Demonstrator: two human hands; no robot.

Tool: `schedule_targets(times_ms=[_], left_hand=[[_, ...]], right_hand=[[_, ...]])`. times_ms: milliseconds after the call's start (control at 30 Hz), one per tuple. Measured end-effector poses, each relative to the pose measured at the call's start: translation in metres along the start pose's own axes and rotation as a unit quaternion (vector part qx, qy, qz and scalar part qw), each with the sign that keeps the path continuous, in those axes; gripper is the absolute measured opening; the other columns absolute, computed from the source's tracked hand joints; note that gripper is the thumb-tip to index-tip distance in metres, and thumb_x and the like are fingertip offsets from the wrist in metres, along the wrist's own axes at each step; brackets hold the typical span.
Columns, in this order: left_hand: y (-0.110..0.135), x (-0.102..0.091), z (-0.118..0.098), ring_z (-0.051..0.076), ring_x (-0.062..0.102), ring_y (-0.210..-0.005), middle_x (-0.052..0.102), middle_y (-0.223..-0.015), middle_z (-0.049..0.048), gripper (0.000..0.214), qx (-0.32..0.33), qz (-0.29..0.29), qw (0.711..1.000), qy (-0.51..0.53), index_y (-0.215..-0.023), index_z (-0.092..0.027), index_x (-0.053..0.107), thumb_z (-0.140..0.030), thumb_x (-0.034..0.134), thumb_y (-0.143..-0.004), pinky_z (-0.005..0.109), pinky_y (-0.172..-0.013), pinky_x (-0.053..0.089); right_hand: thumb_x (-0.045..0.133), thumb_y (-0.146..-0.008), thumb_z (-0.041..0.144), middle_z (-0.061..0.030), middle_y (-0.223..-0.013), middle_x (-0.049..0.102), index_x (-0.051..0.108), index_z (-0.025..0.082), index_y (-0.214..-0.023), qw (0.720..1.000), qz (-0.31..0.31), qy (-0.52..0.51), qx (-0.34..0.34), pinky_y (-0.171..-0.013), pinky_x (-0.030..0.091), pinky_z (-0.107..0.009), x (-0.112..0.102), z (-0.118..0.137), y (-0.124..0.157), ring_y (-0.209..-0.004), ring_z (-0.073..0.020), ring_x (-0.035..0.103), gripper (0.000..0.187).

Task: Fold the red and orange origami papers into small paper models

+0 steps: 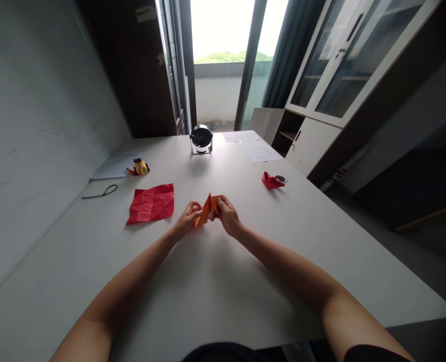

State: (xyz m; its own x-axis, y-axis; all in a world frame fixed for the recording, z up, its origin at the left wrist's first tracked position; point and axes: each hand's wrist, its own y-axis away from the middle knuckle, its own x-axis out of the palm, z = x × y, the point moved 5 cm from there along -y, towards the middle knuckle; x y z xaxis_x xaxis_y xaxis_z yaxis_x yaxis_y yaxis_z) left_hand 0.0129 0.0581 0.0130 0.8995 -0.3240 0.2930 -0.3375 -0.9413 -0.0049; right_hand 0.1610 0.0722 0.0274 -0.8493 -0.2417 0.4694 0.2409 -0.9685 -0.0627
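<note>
Between my two hands is a folded piece of orange paper [203, 218], with a pointed flap standing up near its middle. My left hand [187, 219] pinches its left side between thumb and fingers. My right hand [227, 215] grips the right end, thumb on top. The fingertips hide parts of the folds. Left of my hands lies a creased red paper sheet [152, 203], opened out on the white table [223, 286]. A folded red paper piece [271, 181] sits to the right, farther back.
A roll of tape [281, 179] touches or adjoins the red folded piece. At the back stands a round black device on a metal stand [201, 139]. A yellow toy [141, 166], a black cable tie [104, 192] and printed papers [259, 150] lie around the table's far part.
</note>
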Motion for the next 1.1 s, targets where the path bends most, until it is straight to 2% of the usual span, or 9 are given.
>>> schedule_targets(times_ms=[133,300,433,600,700,833,967,1033,1100], left_hand=[[0.000,-0.001,0.003,0.022,0.071,-0.087,0.070,-0.099,0.0058,0.041,-0.019,0.011,0.999,0.024,-0.110,-0.022,0.047,-0.037,0.074,-0.083,0.033,-0.080,0.050],[0.002,0.002,-0.002,0.021,0.070,-0.090,0.070,-0.107,0.0084,0.061,-0.027,0.031,0.998,0.038,-0.127,-0.024,0.050,-0.030,0.081,-0.076,0.032,-0.080,0.052],[0.003,-0.001,-0.005,0.020,0.070,-0.091,0.070,-0.107,0.0097,0.073,-0.023,0.008,0.998,0.053,-0.138,-0.025,0.047,-0.029,0.083,-0.074,0.030,-0.077,0.053],[0.002,-0.002,-0.001,0.018,0.069,-0.086,0.071,-0.099,0.0086,0.065,-0.019,-0.003,1.000,0.021,-0.131,-0.021,0.054,-0.038,0.083,-0.076,0.027,-0.074,0.052],[0.000,-0.003,0.000,0.017,0.069,-0.083,0.071,-0.097,0.0081,0.057,0.004,-0.021,1.000,-0.009,-0.123,-0.018,0.058,-0.044,0.081,-0.078,0.027,-0.075,0.052],[-0.003,-0.013,0.001,0.014,0.066,-0.078,0.069,-0.091,0.0048,0.049,0.032,-0.081,0.995,-0.056,-0.112,-0.017,0.060,-0.048,0.079,-0.079,0.024,-0.071,0.050],[-0.005,-0.019,0.003,0.011,0.063,-0.074,0.068,-0.090,0.0026,0.045,0.047,-0.110,0.989,-0.090,-0.107,-0.017,0.060,-0.050,0.076,-0.080,0.022,-0.068,0.049],[-0.005,-0.018,0.003,0.012,0.064,-0.078,0.069,-0.095,0.0045,0.047,0.057,-0.114,0.986,-0.103,-0.109,-0.017,0.060,-0.051,0.074,-0.081,0.023,-0.070,0.050],[-0.003,-0.017,0.000,0.014,0.065,-0.081,0.070,-0.097,0.0060,0.048,0.068,-0.123,0.982,-0.126,-0.110,-0.017,0.061,-0.051,0.075,-0.080,0.023,-0.071,0.050]], right_hand=[[0.062,-0.089,0.051,0.0085,-0.057,0.048,0.045,0.023,-0.084,1.000,0.020,-0.001,-0.002,-0.049,0.045,-0.027,0.000,0.001,-0.001,-0.045,-0.0128,0.055,0.034],[0.061,-0.090,0.053,0.0100,-0.053,0.045,0.046,0.024,-0.087,1.000,0.000,0.005,-0.003,-0.048,0.046,-0.026,-0.004,-0.003,-0.003,-0.044,-0.0127,0.054,0.033],[0.061,-0.089,0.055,0.0097,-0.053,0.047,0.047,0.024,-0.092,0.999,-0.034,0.026,0.004,-0.051,0.050,-0.027,-0.011,-0.010,-0.005,-0.049,-0.0142,0.060,0.034],[0.063,-0.087,0.057,0.0079,-0.055,0.049,0.048,0.023,-0.088,0.997,-0.063,0.035,0.014,-0.050,0.052,-0.027,-0.016,-0.013,-0.006,-0.051,-0.0145,0.061,0.037],[0.060,-0.088,0.059,0.0040,-0.058,0.055,0.050,0.021,-0.079,0.997,-0.045,0.053,0.013,-0.054,0.054,-0.029,-0.011,-0.013,-0.004,-0.054,-0.0145,0.062,0.040],[0.054,-0.094,0.053,-0.0021,-0.072,0.064,0.060,0.019,-0.077,0.985,0.015,0.158,-0.064,-0.061,0.055,-0.028,0.004,-0.004,0.006,-0.067,-0.0149,0.065,0.038],[0.056,-0.095,0.041,-0.0046,-0.092,0.069,0.070,0.024,-0.106,0.931,0.054,0.314,-0.176,-0.068,0.056,-0.030,0.019,0.012,0.021,-0.078,-0.0164,0.066,0.025],[0.058,-0.093,0.038,-0.0065,-0.104,0.069,0.068,0.028,-0.118,0.912,0.052,0.349,-0.208,-0.070,0.058,-0.032,0.023,0.017,0.026,-0.084,-0.0178,0.066,0.029],[0.059,-0.092,0.036,-0.0075,-0.113,0.068,0.064,0.030,-0.124,0.907,0.035,0.359,-0.218,-0.069,0.059,-0.032,0.023,0.020,0.027,-0.086,-0.0187,0.067,0.033]])
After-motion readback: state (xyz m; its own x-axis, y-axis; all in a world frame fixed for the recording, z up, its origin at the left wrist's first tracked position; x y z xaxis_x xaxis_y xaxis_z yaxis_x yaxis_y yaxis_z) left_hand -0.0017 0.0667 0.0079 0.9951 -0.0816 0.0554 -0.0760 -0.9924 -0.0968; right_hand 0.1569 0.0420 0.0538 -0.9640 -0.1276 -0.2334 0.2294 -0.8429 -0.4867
